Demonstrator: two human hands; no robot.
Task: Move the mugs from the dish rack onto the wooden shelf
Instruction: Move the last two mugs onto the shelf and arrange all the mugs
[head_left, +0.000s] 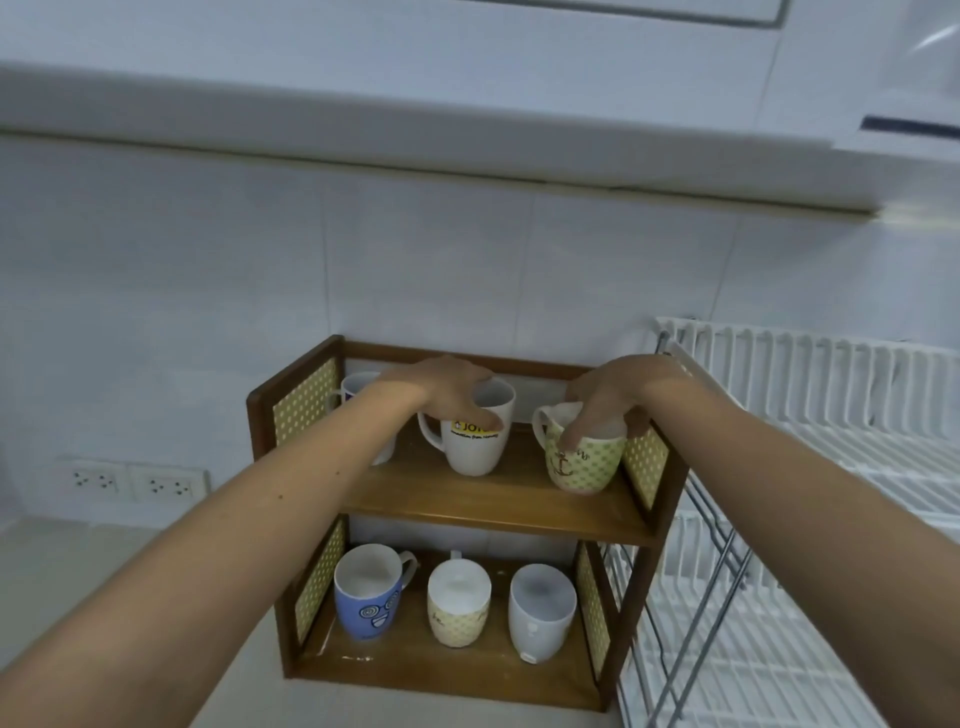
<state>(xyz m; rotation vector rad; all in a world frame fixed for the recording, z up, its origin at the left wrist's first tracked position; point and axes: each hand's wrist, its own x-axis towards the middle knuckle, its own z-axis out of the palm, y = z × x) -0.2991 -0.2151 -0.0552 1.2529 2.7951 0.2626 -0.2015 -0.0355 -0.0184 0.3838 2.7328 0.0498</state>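
Note:
A two-tier wooden shelf (483, 514) stands against the wall. On its upper board, my left hand (447, 387) grips the rim of a white mug (475, 447) with a yellow label. My right hand (613, 400) holds the rim of a green dotted anchor mug (584, 465) at the right end. Another white mug (358, 387) is partly hidden behind my left forearm. The lower board holds a blue face mug (366, 595), a yellow dotted mug (458, 603) and a plain white mug (540, 610).
A white wire dish rack (810, 467) stands directly right of the shelf, with no mugs visible in it. Two wall sockets (132, 484) sit low on the left. An overhead cabinet (415, 119) hangs above.

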